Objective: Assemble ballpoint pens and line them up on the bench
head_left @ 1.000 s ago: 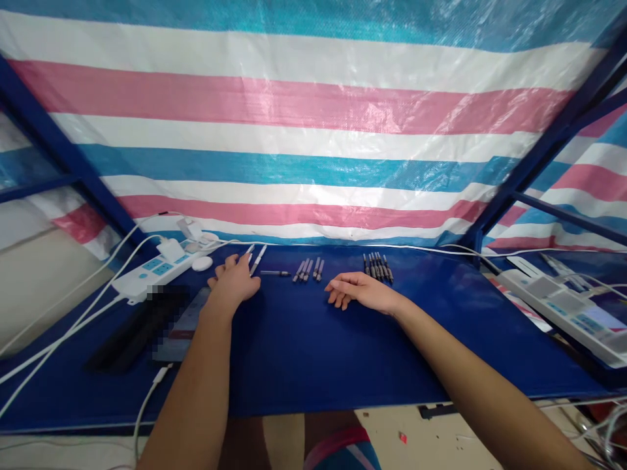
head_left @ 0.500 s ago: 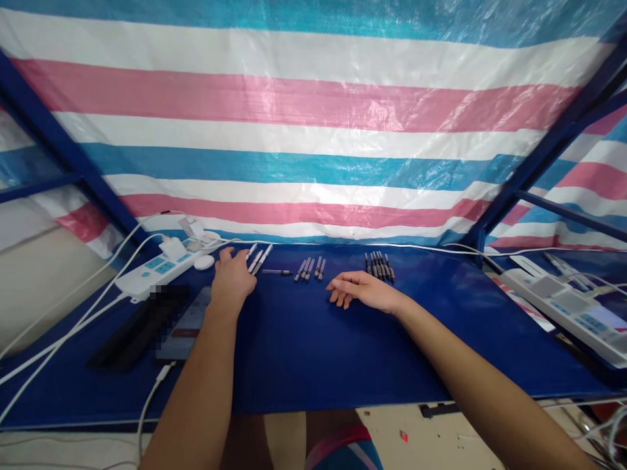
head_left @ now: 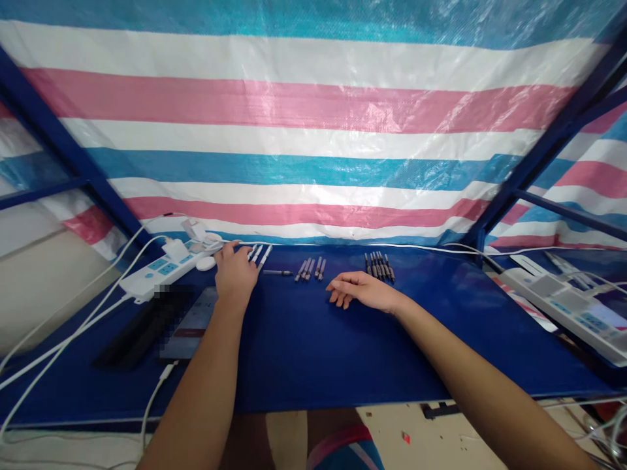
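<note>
Reaching with the left hand (head_left: 235, 271) to the white pens (head_left: 264, 258), lying slantwise near the back edge of the blue tabletop (head_left: 333, 352); partly covering these pens with the fingers, and not being able to tell from here whether grasping one or only touching; holding the right hand (head_left: 360, 290) just in front of the black pens (head_left: 379, 267), with the fingers loosely curled and released; seeing between both hands one clear-barrelled pen (head_left: 277, 273), lying sideways, and to its right the greyish-purple pens (head_left: 306, 270), lying side by side; seeing also, toward the left, the white power strip (head_left: 164, 267).
</note>
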